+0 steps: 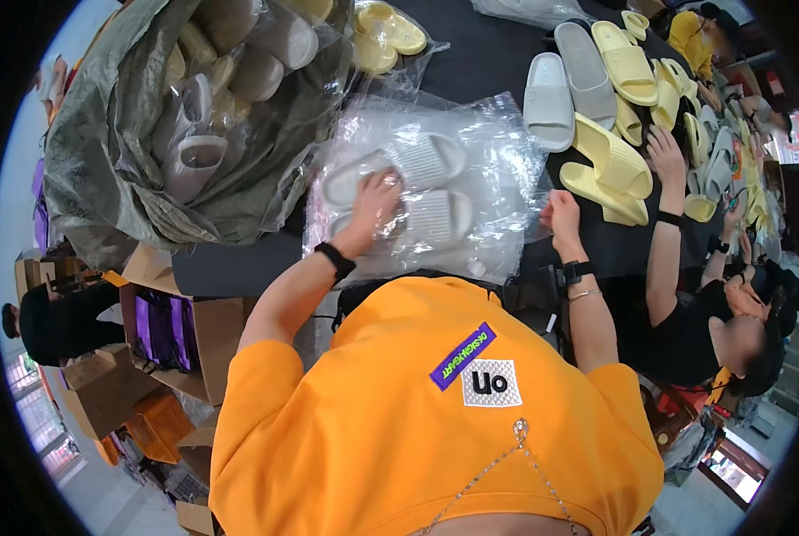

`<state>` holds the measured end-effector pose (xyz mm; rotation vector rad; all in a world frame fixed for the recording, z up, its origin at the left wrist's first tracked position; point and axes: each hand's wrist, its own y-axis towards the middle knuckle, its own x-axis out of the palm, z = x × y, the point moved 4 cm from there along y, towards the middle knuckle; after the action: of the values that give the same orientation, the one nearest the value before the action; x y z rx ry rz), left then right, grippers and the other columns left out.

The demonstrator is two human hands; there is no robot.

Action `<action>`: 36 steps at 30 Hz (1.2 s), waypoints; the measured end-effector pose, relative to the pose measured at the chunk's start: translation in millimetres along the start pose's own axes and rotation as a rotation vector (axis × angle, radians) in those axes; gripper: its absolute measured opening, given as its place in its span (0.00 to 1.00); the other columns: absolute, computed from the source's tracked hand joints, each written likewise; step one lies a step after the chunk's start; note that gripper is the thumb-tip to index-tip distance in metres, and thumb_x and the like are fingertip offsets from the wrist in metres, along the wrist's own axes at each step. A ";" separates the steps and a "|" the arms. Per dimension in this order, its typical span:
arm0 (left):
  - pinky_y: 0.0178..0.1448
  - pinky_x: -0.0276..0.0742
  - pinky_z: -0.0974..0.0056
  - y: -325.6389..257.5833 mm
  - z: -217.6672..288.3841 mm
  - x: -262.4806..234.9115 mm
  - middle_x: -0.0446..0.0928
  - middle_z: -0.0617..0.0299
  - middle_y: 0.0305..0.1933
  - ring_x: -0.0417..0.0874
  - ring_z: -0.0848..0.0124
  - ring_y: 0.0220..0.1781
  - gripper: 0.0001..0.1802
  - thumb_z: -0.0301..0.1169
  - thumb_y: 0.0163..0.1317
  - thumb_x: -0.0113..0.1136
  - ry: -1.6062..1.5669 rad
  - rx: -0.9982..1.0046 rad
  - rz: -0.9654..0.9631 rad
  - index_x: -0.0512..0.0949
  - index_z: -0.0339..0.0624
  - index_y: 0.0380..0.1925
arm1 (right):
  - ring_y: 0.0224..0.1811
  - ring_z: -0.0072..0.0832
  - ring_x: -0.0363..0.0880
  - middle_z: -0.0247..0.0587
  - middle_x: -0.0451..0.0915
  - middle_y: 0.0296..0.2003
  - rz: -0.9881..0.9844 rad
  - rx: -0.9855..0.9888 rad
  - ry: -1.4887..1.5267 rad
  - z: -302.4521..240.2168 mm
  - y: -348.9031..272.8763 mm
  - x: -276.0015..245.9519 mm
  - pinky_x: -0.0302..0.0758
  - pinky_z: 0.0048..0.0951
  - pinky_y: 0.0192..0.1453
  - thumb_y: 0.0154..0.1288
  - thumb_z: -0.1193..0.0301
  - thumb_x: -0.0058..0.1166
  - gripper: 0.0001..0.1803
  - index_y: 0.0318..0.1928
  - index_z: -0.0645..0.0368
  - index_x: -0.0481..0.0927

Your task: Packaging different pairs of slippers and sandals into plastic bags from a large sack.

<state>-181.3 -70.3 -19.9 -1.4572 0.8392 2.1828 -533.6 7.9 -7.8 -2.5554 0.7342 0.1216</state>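
A pair of white ribbed slide slippers lies flat on a stack of clear plastic bags (502, 161) in front of me, the far slipper (435, 159) above the near slipper (437, 217). Whether clear film covers the slippers is hard to tell. My left hand (378, 207) rests on their left part, fingers stretched out and slightly blurred. Beyond the bags' right edge, my right hand (561, 217) is closed, its fingers pinching a corner of clear plastic bag.
At the left, a big grey-green woven sack (104, 161) holds bagged slippers. Yellow slippers (609, 165), a white slipper (548, 103) and a grey slipper (585, 76) lie on the dark table (471, 67) at right. A co-worker's hand (665, 154) reaches there. Open cardboard boxes (221, 335) stand lower left.
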 end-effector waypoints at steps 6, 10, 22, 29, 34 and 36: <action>0.57 0.62 0.50 -92.2 -48.6 -59.4 0.72 0.49 0.50 0.68 0.53 0.57 0.16 0.23 0.47 0.48 0.019 -0.373 0.081 0.72 0.35 0.40 | 0.13 0.13 0.59 0.26 0.63 0.16 0.038 -0.097 0.028 8.2 -12.8 -22.8 0.57 0.16 0.16 0.68 0.65 0.43 0.10 0.32 0.57 0.71; 0.48 0.71 0.58 -161.4 -100.2 -86.6 0.75 0.49 0.46 0.76 0.60 0.49 0.18 0.32 0.59 0.49 -0.492 -0.861 0.506 0.71 0.33 0.46 | 0.14 0.13 0.62 0.26 0.67 0.17 0.025 -0.079 0.068 1.8 -33.9 -13.6 0.58 0.15 0.16 0.68 0.63 0.43 0.11 0.35 0.57 0.71; 0.42 0.68 0.55 34.8 69.6 -130.7 0.72 0.51 0.32 0.72 0.53 0.38 0.11 0.24 0.46 0.55 -0.468 -0.203 0.350 0.70 0.34 0.33 | 0.24 0.16 0.70 0.34 0.78 0.27 -0.543 0.077 -0.201 32.4 -78.6 37.5 0.65 0.16 0.26 0.62 0.67 0.50 0.10 0.37 0.60 0.72; 0.44 0.67 0.53 29.4 57.2 6.2 0.73 0.56 0.37 0.72 0.58 0.44 0.10 0.30 0.47 0.55 0.005 -0.034 -0.094 0.73 0.40 0.31 | 0.19 0.18 0.71 0.34 0.76 0.21 -0.425 0.033 -0.204 52.7 -71.6 41.9 0.69 0.21 0.22 0.59 0.72 0.52 0.07 0.30 0.63 0.70; 0.43 0.68 0.52 5.7 -23.5 -18.6 0.73 0.55 0.37 0.72 0.56 0.43 0.10 0.28 0.44 0.54 0.201 -0.229 -0.050 0.73 0.40 0.30 | 0.20 0.18 0.73 0.36 0.77 0.21 -0.376 0.026 -0.223 62.4 -68.4 44.2 0.70 0.21 0.23 0.58 0.72 0.52 0.07 0.30 0.63 0.72; 0.44 0.69 0.51 -8.2 -64.1 -31.7 0.73 0.54 0.37 0.72 0.53 0.43 0.09 0.26 0.44 0.53 0.235 -0.415 0.007 0.73 0.39 0.30 | 0.20 0.18 0.73 0.36 0.77 0.21 -0.374 0.044 -0.225 59.3 -70.7 44.3 0.70 0.21 0.23 0.58 0.72 0.52 0.07 0.29 0.64 0.72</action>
<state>-119.6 -106.3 -10.9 -1.9375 0.4745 2.3167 -456.4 67.0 -39.8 -2.5334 0.1681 0.2596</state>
